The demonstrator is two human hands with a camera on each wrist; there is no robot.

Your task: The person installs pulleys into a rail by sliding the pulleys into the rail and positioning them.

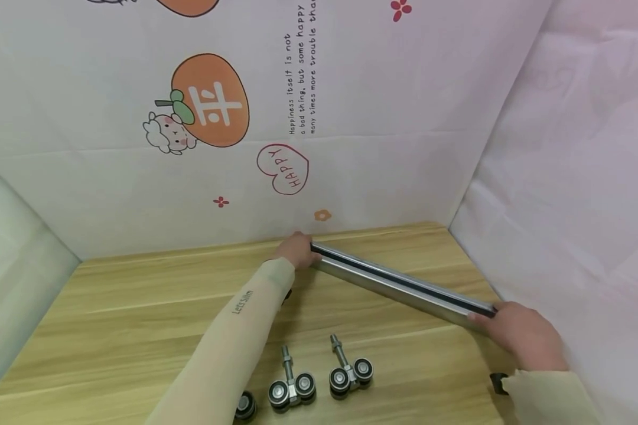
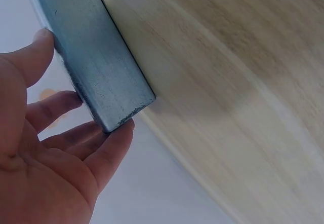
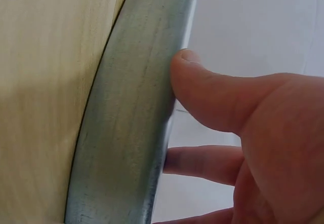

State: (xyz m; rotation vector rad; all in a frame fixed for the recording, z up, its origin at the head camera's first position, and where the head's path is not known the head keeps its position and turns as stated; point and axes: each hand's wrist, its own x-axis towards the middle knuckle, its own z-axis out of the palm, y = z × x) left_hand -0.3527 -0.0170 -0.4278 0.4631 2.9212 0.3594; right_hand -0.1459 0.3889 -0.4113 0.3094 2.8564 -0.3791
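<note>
A long silver metal channel rail (image 1: 393,283) with a dark slot along its top lies slantwise on the wooden table. My left hand (image 1: 299,250) grips its far left end; the left wrist view shows the thumb on the side of the rail (image 2: 96,57) and curled fingers around the end. At the near right end, my right hand (image 1: 529,333) holds the rail, thumb (image 3: 202,82) on its upper edge and fingers beside it. Two roller trolleys, one (image 1: 292,389) left and one (image 1: 351,375) right, with threaded bolts, lie in front of it.
Another roller wheel (image 1: 246,406) is partly hidden behind my left sleeve. The wooden table (image 1: 138,307) meets a printed white cloth (image 1: 372,177) at the back and a plain white cloth (image 1: 579,206) at the right.
</note>
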